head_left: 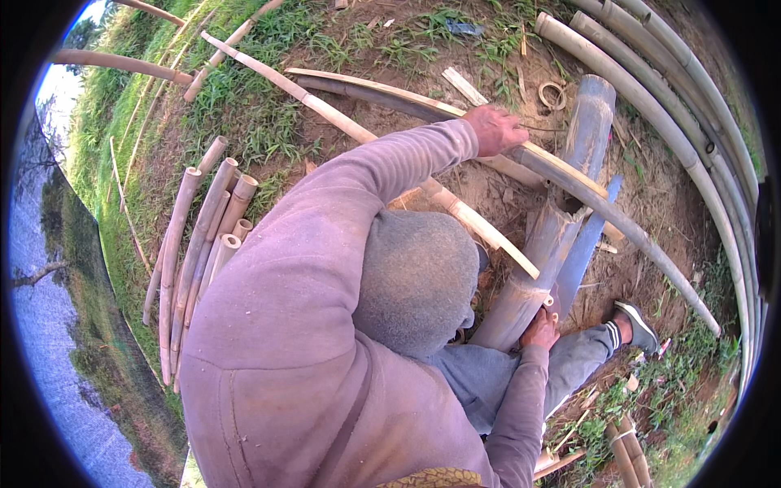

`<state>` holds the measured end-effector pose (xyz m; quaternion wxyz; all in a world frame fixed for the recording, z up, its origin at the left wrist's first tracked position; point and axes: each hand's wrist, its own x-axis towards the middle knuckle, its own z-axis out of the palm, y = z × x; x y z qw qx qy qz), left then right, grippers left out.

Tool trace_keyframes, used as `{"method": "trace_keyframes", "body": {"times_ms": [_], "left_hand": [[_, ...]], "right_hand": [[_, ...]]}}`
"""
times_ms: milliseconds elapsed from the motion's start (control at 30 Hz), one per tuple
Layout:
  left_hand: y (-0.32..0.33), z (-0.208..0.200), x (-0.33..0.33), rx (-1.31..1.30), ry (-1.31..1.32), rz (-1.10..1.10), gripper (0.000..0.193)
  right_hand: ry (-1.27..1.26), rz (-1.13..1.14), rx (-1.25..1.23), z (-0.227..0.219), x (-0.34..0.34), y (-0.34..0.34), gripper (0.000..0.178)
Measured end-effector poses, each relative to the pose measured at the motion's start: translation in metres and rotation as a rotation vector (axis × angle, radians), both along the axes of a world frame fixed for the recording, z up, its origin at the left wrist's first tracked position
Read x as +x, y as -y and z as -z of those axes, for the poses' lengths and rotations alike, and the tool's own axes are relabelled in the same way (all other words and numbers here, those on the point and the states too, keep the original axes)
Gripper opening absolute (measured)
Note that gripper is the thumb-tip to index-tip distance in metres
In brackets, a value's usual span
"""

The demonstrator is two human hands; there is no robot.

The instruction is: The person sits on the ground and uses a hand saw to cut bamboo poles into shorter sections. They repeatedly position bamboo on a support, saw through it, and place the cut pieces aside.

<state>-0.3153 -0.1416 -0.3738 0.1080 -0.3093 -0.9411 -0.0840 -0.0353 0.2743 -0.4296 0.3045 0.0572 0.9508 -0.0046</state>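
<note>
Neither my left hand nor my right hand shows in the head view. Below me a co-worker sits bent forward, seen from behind in a dusty long-sleeved top (277,325) and a grey cap (419,281). One co-worker's hand (495,130), at the top, rests on a split bamboo pole (643,240) that lies across a thick bamboo log (587,126). The log has a notch cut into it near the crossing. The co-worker's other hand (540,329) is closed round the handle of a saw, whose wide blue-grey blade (579,256) lies along the log's right side.
Another bamboo pole (338,119) slants in from the upper left. Cut bamboo pieces (191,260) stand bunched at left. Long bamboo poles (651,102) curve along the right. A bamboo ring (551,96) lies on the soil, and dark netting (73,325) hangs at far left.
</note>
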Motion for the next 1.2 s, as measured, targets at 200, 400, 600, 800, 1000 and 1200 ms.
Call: {"method": "trace_keyframes", "body": {"times_ms": [200,400,600,800,1000,1200], "left_hand": [[-0.006,0.000,0.001,-0.026,0.012,-0.012,0.015],[-0.012,-0.010,0.010,-0.044,0.142,-0.036,0.043],[-0.011,0.000,0.008,-0.049,0.113,-0.017,0.050],[-0.018,-0.010,0.012,-0.067,0.226,-0.085,0.049],[-0.015,-0.010,0.012,-0.036,0.199,-0.076,0.049],[-0.019,-0.024,0.010,-0.090,0.347,-0.107,0.050]], "right_hand": [[0.013,0.003,-0.033,-0.011,-0.002,0.010,0.039],[-0.122,-0.109,0.084,0.000,0.006,-0.003,0.035],[-0.419,-0.069,-0.048,-0.076,0.019,-0.008,0.041],[-0.789,0.053,-0.258,-0.154,0.076,0.010,0.025],[-0.775,0.661,-0.475,-0.216,0.150,0.048,0.022],[-1.102,0.598,-0.567,-0.219,0.199,0.081,0.034]]}}
